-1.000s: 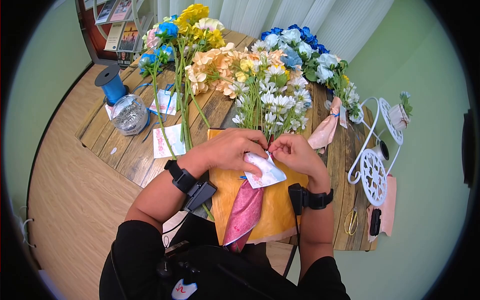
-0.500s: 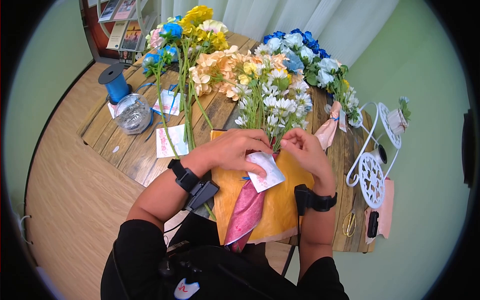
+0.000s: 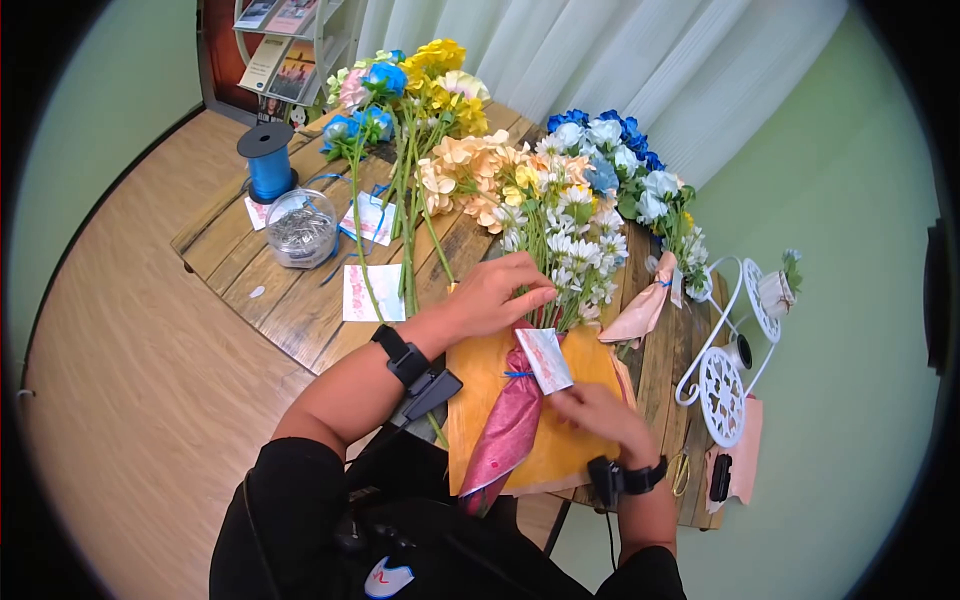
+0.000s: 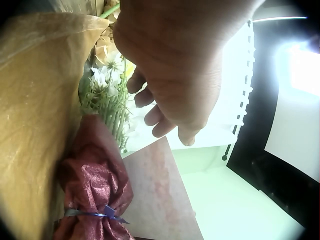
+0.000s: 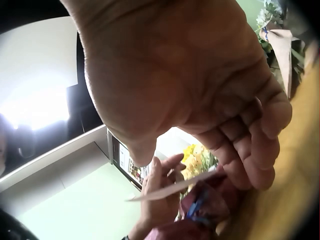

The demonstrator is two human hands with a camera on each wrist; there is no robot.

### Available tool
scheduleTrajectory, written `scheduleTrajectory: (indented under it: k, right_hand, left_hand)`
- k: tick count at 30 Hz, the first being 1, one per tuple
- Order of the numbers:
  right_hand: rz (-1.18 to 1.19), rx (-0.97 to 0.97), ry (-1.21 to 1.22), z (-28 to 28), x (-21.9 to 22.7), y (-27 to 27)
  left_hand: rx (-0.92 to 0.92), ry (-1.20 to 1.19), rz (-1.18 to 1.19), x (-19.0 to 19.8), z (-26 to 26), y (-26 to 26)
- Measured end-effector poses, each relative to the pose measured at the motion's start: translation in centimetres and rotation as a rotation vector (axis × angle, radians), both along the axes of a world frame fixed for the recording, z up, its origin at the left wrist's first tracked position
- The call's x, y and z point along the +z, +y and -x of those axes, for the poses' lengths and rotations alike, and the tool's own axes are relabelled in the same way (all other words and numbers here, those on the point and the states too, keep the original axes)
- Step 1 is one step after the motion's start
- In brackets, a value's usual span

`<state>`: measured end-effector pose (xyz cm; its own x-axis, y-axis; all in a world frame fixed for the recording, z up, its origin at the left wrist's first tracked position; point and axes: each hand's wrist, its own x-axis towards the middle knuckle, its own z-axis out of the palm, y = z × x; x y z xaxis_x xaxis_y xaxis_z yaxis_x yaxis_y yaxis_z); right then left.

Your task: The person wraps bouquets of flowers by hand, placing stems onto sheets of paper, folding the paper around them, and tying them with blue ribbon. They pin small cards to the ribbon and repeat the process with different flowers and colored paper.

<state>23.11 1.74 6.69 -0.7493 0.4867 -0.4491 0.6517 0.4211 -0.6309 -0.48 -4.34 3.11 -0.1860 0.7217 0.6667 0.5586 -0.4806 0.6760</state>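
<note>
A pink-wrapped bouquet (image 3: 503,425) lies across yellow paper (image 3: 565,455), 1 card (image 3: 546,360) beside its blue tie (image 3: 517,374); left hand (image 3: 500,298) and right hand (image 3: 600,412), fingers loosely bent, clamp nothing. A brush from the latter could knock the card askew.

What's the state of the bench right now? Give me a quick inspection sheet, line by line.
Surface: wooden table, yellow paper spread under the work.
Job's things: pink-wrapped bundle tied with blue ribbon; card beside it; white flowers beyond.
Clutter: ribbon spool, clear tub, scissors, white stand.
Grips: left grip near the white flowers, no hold visible; right grip relaxed beside the card, blurred in the head view, contact unclear.
Cables: thin black cable below the right wrist unit.
Surroundings: white curtain, magazine rack, green wall.
</note>
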Motion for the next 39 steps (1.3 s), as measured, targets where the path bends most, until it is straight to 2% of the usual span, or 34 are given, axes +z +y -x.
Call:
scheduleTrajectory:
  k: [2, 6, 8, 10, 12, 14, 15, 18, 19, 21, 26, 28, 31, 33, 35, 39]
  right_hand:
    - [-0.174, 0.092, 0.042, 0.1, -2.1, -1.6]
    - [-0.271, 0.029, -0.063, 1.9, -1.0, -4.3]
    - [-0.261, -0.048, 0.135, 2.4, -2.0, -4.6]
    - [-0.247, -0.08, 0.211, 3.2, -2.6, -4.9]
    - [-0.234, -0.109, 0.289, 3.7, -3.6, -4.7]
    - [-0.09, -0.115, 0.531, 3.5, -4.8, -4.3]
    - [-0.094, -0.109, 0.535, 3.4, -4.8, -4.5]
    - [0.239, -0.465, 0.661, 3.1, -4.4, -5.0]
    - [0.233, -0.459, 0.661, 3.0, -4.0, -4.8]
    - [0.708, -0.649, 0.553, 2.6, -3.2, -4.6]
    - [0.602, -0.77, 0.708, 3.4, -2.5, -6.0]
    - [0.364, -0.63, 0.8, 2.9, -2.8, -5.2]
    - [0.249, -0.573, 0.902, 2.9, -1.2, -4.9]
    - [0.221, -0.57, 0.949, 2.8, -0.4, -4.4]
    - [0.027, -0.518, 0.999, 3.2, 1.2, -4.1]
    - [-0.132, -0.535, 1.015, 4.4, 4.4, -1.0]
  left_hand:
    - [0.02, -0.012, -0.006, -0.1, 0.1, 0.0]
    - [0.089, -0.047, -0.009, -0.5, 0.2, 0.1]
    - [0.122, -0.06, 0.02, -1.0, 0.4, 0.2]
    - [0.236, -0.05, 0.063, -1.3, 0.6, 0.4]
    - [0.252, -0.059, 0.072, -1.6, 0.7, 0.5]
    - [0.273, -0.07, 0.077, -1.6, 0.8, 0.5]
    - [0.274, -0.081, 0.056, -1.5, 0.7, 0.4]
    - [0.281, -0.108, 0.046, -1.3, 0.8, 0.1]
    - [0.283, -0.124, 0.065, -1.1, 0.8, 0.0]
    - [0.284, -0.13, 0.073, -1.1, 0.9, -0.2]
    - [0.306, -0.156, 0.072, -1.5, 0.9, 0.2]
    - [0.323, -0.161, 0.059, -1.7, 0.9, 0.4]
    - [0.339, -0.175, 0.051, -1.9, 1.0, 0.6]
    - [0.337, -0.182, 0.055, -2.0, 1.1, 0.6]
    - [0.342, -0.196, 0.057, -2.0, 1.1, 0.7]
    - [0.347, -0.188, 0.044, -1.8, 1.1, 0.5]
